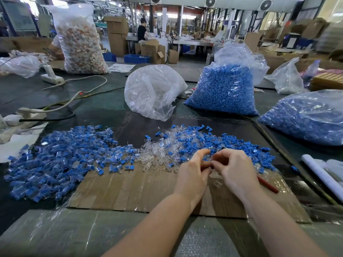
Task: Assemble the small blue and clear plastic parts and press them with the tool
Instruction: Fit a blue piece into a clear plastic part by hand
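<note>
My left hand [193, 173] and my right hand [235, 169] meet fingertip to fingertip over a cardboard sheet [139, 190], pinching something small between them that I cannot make out. Just beyond them lies a mixed heap of clear plastic parts [157, 151] and loose blue parts [232, 143]. A large pile of joined blue-and-clear pieces [55, 160] spreads at the left. A red-handled tool [268, 185] lies on the cardboard, right of my right hand.
Behind the heaps stand a bag of clear parts [152, 91] and two bags of blue parts [224, 89] [308, 117]. White power strips and cables [55, 106] lie at the left. A white roll [321, 175] rests at the right edge.
</note>
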Available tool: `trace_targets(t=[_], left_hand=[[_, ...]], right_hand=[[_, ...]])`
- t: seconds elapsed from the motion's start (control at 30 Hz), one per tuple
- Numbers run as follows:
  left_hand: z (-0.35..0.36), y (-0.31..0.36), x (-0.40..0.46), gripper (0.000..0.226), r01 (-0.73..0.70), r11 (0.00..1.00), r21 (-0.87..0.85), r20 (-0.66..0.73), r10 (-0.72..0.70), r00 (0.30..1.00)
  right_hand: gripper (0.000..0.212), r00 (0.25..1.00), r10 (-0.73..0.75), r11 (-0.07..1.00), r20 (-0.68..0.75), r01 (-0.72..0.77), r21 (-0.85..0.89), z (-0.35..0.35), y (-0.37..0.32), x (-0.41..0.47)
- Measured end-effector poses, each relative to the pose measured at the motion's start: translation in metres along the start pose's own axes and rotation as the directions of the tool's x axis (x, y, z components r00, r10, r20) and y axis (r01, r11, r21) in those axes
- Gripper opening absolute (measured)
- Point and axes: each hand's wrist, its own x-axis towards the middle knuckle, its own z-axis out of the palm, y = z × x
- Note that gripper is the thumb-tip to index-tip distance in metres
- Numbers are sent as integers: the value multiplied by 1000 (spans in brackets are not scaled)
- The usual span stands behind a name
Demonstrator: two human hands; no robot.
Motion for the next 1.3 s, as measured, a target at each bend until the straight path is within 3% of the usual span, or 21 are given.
trace_targets(t=[0.17,0.27,0.33,0.5,0.67,0.8,1.3], left_hand=[[15,3,-2,35,-130,956,263,133,98,986],[20,1,-3,26,-231,869,438,255,127,959],[18,-2,-1,21,-232,855,464,264,117,957],[-7,-9,1,18,-138,949,284,30,135,990],[-27,-23,1,13,18,997,74,-143,-7,990],[-30,-29,-1,23,6,1000,-8,-244,-8,970],[-32,-38,-3,26,22,993,-118,-209,-46,977]], right_hand=[[14,979,39,999,-199,-40,-6,-8,9,2],[17,983,56,998,-176,-52,25,-7,11,3],[16,987,48,999,-155,-45,21,-3,13,2],[13,990,21,1000,-141,-18,20,11,12,-4],[15,993,11,995,-117,2,104,37,2,-12],[9,984,-7,991,-177,31,130,53,4,-20],[4,980,-163,982,-113,172,74,56,4,-30]])
